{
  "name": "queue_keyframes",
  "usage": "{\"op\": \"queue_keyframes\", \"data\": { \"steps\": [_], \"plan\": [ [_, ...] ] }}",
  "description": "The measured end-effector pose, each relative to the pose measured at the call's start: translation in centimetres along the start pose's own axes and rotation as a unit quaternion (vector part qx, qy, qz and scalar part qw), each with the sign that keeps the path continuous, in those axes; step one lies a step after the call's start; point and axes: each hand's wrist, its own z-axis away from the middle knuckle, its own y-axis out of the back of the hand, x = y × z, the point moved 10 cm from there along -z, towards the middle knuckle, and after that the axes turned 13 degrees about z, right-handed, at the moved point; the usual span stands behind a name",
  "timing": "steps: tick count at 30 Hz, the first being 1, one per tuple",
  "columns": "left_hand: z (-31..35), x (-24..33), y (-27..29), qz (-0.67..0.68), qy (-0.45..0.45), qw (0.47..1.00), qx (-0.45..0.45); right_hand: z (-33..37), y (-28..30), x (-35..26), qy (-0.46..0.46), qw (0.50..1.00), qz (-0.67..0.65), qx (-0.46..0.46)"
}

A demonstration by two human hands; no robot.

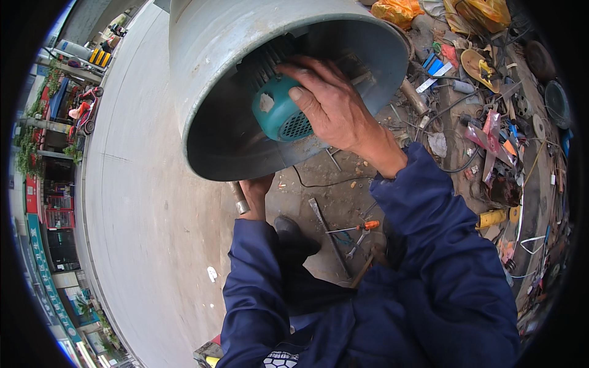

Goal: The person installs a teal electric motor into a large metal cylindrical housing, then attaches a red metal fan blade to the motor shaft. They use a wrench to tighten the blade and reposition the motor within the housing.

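A large grey metal fan housing [202, 46], round and open-mouthed, hangs in front of me, its mouth tilted toward me. Inside it sits a green electric motor [268, 104] with cooling fins and a grille on its end. My right hand [343, 116] lies over the motor's end, fingers stretched along its top and thumb beside the grille. Below the housing's lower rim my left hand [259, 191] reaches up, next to a short metal pipe stub [238, 197]. The housing hides its fingers, so its grip does not show.
On the ground below lie a flat metal bar [331, 236], an orange-handled screwdriver [370, 225] and a wrench [356, 244]. Scrap and parts crowd the right, including a pinkish fan blade [491, 144] and a yellow hard hat [478, 67]. Pavement [141, 184] stretches left toward shopfronts.
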Motion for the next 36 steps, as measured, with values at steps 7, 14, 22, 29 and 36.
{"op": "queue_keyframes", "data": {
  "steps": [7,14,22,29,36],
  "plan": [
    [-0.8,0.6,1.5,-0.017,0.005,0.999,-0.037,-0.3,0.0,-0.1,0.017,1.000,0.004,0.005],
    [-1.2,2.1,2.2,-0.474,-0.097,0.870,-0.092,-0.2,-0.2,0.0,0.011,1.000,-0.009,0.001],
    [-0.5,3.1,0.0,-0.671,-0.264,0.687,-0.093,-0.3,-0.1,-0.1,0.013,1.000,-0.012,0.006],
    [-0.2,2.8,-1.0,-0.799,-0.344,0.487,-0.075,-0.3,-0.2,0.0,0.010,1.000,-0.009,0.005],
    [-0.8,2.9,0.5,-0.798,-0.335,0.494,-0.087,-0.2,-0.3,0.1,0.009,1.000,-0.007,0.001]
  ]
}}
